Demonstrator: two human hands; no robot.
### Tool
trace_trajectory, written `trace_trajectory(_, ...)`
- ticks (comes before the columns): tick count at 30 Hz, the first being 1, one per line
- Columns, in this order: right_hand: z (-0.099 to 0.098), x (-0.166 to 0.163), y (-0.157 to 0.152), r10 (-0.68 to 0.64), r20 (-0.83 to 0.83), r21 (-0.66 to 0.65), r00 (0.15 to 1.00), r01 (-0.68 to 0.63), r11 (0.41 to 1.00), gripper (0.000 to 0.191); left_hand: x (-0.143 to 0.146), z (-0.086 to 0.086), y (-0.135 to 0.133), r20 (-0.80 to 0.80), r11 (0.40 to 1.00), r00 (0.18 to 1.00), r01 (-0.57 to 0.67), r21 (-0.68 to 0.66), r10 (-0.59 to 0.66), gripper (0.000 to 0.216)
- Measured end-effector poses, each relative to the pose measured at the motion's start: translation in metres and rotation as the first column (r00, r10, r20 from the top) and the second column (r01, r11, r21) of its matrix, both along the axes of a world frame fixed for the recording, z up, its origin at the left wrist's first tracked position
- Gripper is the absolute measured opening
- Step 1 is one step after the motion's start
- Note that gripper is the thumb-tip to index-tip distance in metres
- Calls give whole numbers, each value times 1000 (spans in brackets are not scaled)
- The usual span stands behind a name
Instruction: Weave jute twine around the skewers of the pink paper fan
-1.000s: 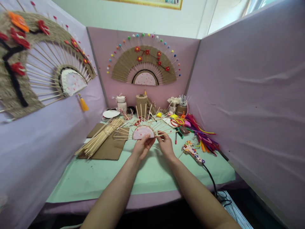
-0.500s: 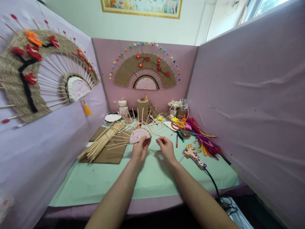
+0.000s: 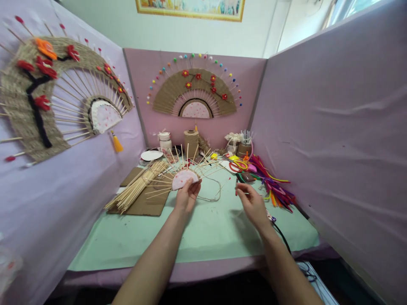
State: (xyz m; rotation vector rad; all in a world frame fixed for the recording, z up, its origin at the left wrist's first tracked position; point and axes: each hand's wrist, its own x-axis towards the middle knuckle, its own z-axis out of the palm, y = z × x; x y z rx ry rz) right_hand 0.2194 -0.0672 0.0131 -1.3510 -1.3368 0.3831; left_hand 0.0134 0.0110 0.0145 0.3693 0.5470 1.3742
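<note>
My left hand (image 3: 188, 195) is closed on the right lower corner of a small fan frame (image 3: 182, 180), a pale half-disc with red spots. Thin bamboo sticks (image 3: 158, 195) fan out from its curved edge. A loop of thin twine (image 3: 219, 190) trails from the fan onto the table, right of my left hand. My right hand (image 3: 252, 205) is apart from the fan, its fingers loosely curved and slightly apart, with nothing visible in them. It hovers over the glue gun (image 3: 271, 217), hiding most of it. A red pen (image 3: 236, 186) is by the fingertips.
A bundle of bamboo sticks (image 3: 140, 186) lies on brown cardboard (image 3: 152, 207) at left. Behind stand a twine spool (image 3: 191, 142) and a white jar (image 3: 165, 142). Colourful pipe cleaners (image 3: 275, 186) and scissors (image 3: 237, 166) lie at right. Finished fans (image 3: 193, 87) hang on the partitions.
My right hand has moved right, away from the fan and twine, to above the glue gun. The twine now lies in a loop on the table. My left hand still holds the fan.
</note>
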Motion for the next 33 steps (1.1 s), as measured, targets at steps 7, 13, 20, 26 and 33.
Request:
trace_trajectory(7,-27,80,-33,-200,608,-114,768,334,936,44,-1,0,0,-23,1000,1000,-20,-20,19,6)
trace_trajectory(13,-49,89,-34,-39,784,-288,620,418,862,45,-4,0,0,-32,999,999,-23,-28,22,5)
trace_trajectory(20,-51,74,-21,-82,760,-282,645,440,853,54,-6,1,-2,-22,998,998,59,-11,-59,8)
trace_trajectory(26,-37,68,-29,-51,591,-324,805,295,899,45,-6,2,-5,0,992,993,121,22,-121,8)
trace_trajectory(33,5,19,-63,200,-472,-310,859,-374,874,35,-7,4,-7,40,986,986,162,40,-164,7)
